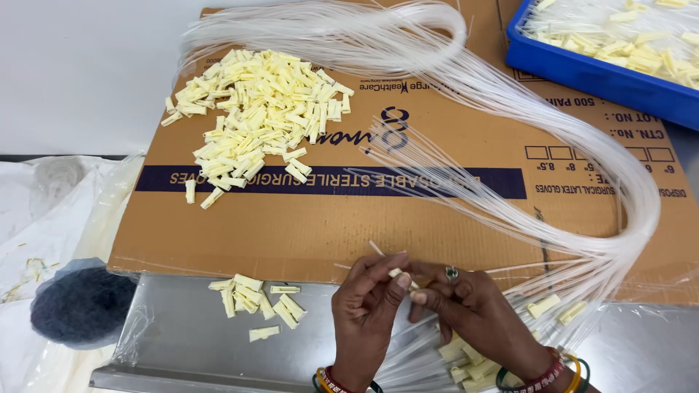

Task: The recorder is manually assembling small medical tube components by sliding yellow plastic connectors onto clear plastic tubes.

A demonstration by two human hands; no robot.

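Note:
My left hand and my right hand meet at the lower middle, fingertips together. Between them they pinch a small pale yellow plastic clip and the end of a thin clear tube that sticks up and to the left. A long looped bundle of clear tubes sweeps from the top across the flat cardboard box and down to my right hand. A large heap of yellow clips lies on the cardboard at upper left. A smaller cluster of clips lies left of my left hand.
A blue tray holding clips and tubes stands at top right. More clips with tubes lie under my right wrist on the steel surface. A dark blue hair net rests on white plastic sheeting at lower left.

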